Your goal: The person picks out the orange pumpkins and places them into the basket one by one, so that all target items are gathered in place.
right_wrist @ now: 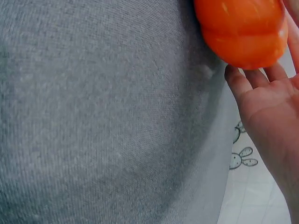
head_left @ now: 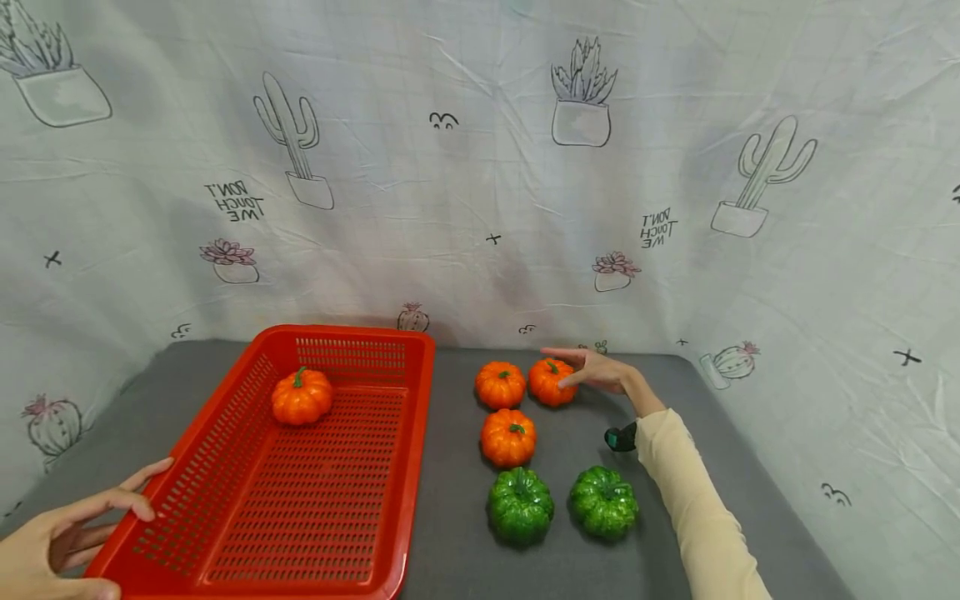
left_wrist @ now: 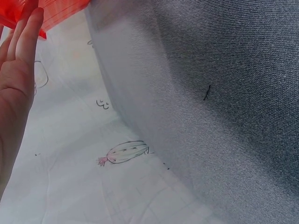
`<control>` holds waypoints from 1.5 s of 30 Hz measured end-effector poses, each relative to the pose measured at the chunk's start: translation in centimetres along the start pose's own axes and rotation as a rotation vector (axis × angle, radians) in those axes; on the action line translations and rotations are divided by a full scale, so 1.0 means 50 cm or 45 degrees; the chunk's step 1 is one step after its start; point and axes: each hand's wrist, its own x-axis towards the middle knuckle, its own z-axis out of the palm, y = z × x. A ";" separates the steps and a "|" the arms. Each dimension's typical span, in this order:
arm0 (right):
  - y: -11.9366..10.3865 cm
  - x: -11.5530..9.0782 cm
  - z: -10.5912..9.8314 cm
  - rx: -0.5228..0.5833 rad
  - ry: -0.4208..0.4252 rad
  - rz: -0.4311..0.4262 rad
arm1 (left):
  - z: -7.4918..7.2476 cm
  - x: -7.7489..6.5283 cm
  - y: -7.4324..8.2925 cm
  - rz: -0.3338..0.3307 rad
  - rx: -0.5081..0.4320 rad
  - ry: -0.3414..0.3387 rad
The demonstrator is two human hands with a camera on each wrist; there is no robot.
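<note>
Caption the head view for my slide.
Left hand on the basket, right hand at one of three orange pumpkins outside it, two green pumpkins nearer.

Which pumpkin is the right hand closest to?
The rightmost orange pumpkin: the right hand is right at it. Two other orange pumpkins sit to its left, a fourth orange one is in the red basket, and the last two are green.

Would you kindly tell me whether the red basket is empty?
Not empty: the red basket holds one orange pumpkin near its far left corner; the rest of its slotted floor is bare.
</note>
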 end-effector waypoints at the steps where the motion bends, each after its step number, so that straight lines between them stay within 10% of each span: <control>1: -0.001 0.001 0.002 -0.002 -0.004 0.005 | 0.000 0.000 0.000 -0.003 -0.002 -0.003; 24: -0.039 -0.021 0.038 0.141 0.173 -0.032 | -0.003 -0.001 -0.016 0.067 0.010 0.028; 45: -0.177 -0.080 0.142 -0.343 0.406 -0.330 | 0.007 0.010 0.002 0.231 0.140 0.043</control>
